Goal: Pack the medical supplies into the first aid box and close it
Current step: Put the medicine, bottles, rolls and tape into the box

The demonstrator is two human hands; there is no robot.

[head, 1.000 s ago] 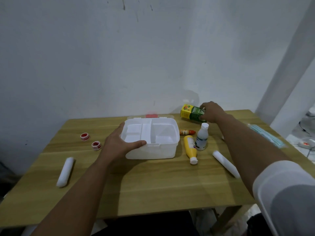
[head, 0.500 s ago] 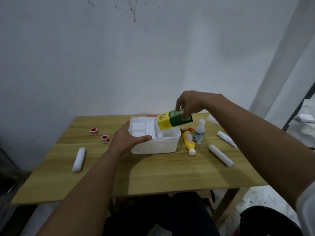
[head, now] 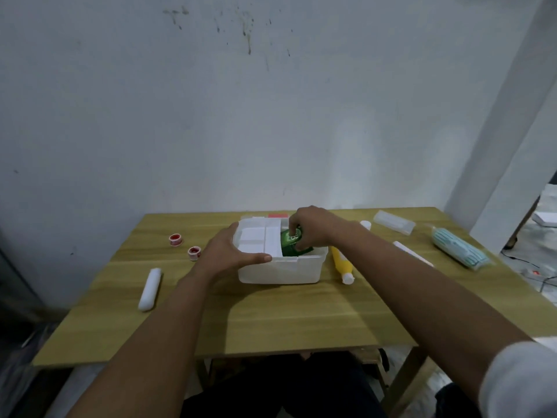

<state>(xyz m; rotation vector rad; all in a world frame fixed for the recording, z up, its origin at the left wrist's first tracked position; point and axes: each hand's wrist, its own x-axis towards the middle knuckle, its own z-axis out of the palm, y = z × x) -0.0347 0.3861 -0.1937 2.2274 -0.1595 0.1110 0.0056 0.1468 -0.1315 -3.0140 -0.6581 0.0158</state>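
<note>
The white first aid box point(head: 280, 271) stands open in the middle of the wooden table point(head: 271, 321). My left hand point(head: 230, 251) grips its left front corner, thumb along the rim. My right hand point(head: 312, 229) holds a green carton point(head: 289, 242) down inside the box's right compartment. A yellow bottle point(head: 342, 265) lies just right of the box. Two red tape rolls point(head: 175, 239) point(head: 194, 253) and a white bandage roll point(head: 149, 288) lie to the left.
A pack of blue face masks point(head: 459, 248) lies at the right, with a clear plastic case point(head: 393, 222) behind it and a white roll point(head: 413, 253) nearer my arm. A white bottle cap point(head: 365, 224) shows behind my right wrist. The wall stands close behind the table.
My right hand lifted the green and yellow carton from the table behind the box, carried it over the box and lowered it inside. My left hand stayed on the box.
</note>
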